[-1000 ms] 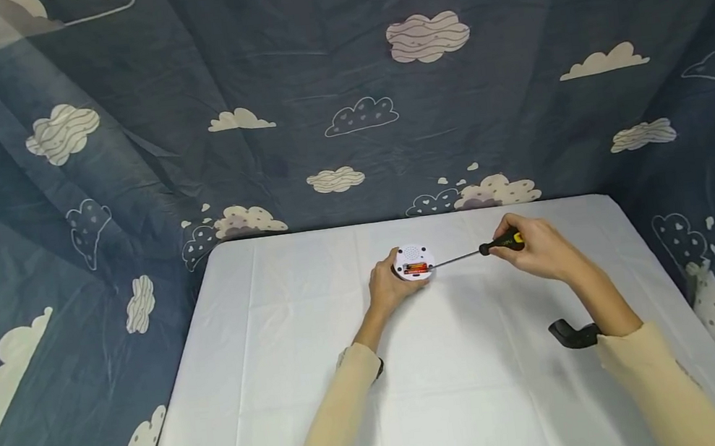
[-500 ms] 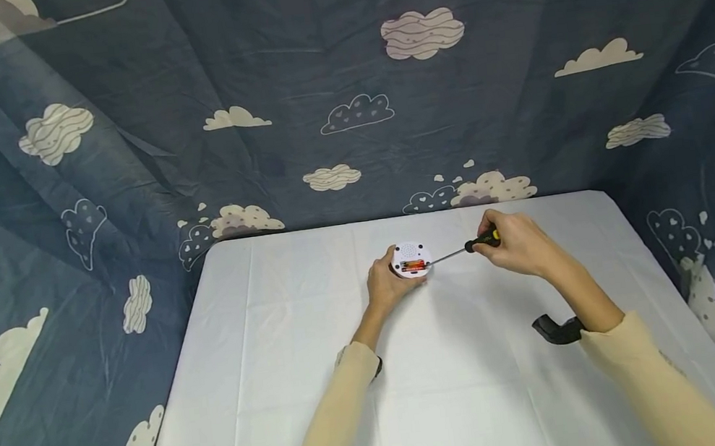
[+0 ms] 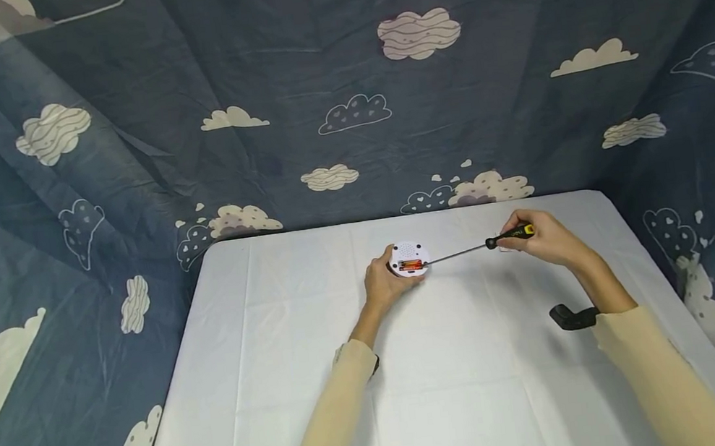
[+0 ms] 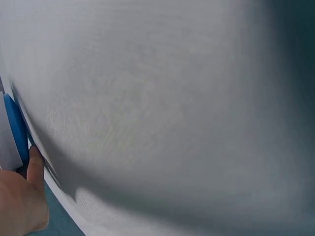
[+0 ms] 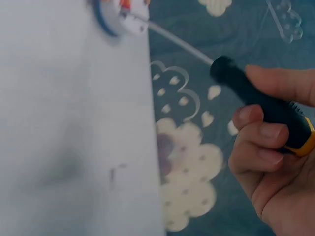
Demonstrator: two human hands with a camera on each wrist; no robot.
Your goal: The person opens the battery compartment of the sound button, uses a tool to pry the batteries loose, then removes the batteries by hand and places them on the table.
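Observation:
My left hand (image 3: pixel 386 278) grips a small round white device (image 3: pixel 407 248) by its edge, thumb and fingers on opposite sides. Its underside faces up, with a speaker grille and an uncovered compartment of orange-red batteries (image 3: pixel 411 265). At the edge of the left wrist view, the device's blue rim (image 4: pixel 17 128) shows beside the fingers. My right hand (image 3: pixel 549 238) holds a black and yellow screwdriver (image 5: pixel 266 105) by its handle, fingers curled round it. The long metal shaft slants left, its tip at the right end of the battery compartment. Exact tip contact is too small to tell.
A white cloth covers the table (image 3: pixel 305 345). Behind and at the sides hangs a dark blue curtain (image 3: pixel 262 58) with pale clouds. A black strap-like piece (image 3: pixel 573 316) juts from the right wrist over the table.
My right hand came in left and tilted the screwdriver, then drew back right, leaving its shaft flatter. The tip stays near the batteries. The left hand keeps its hold on the device.

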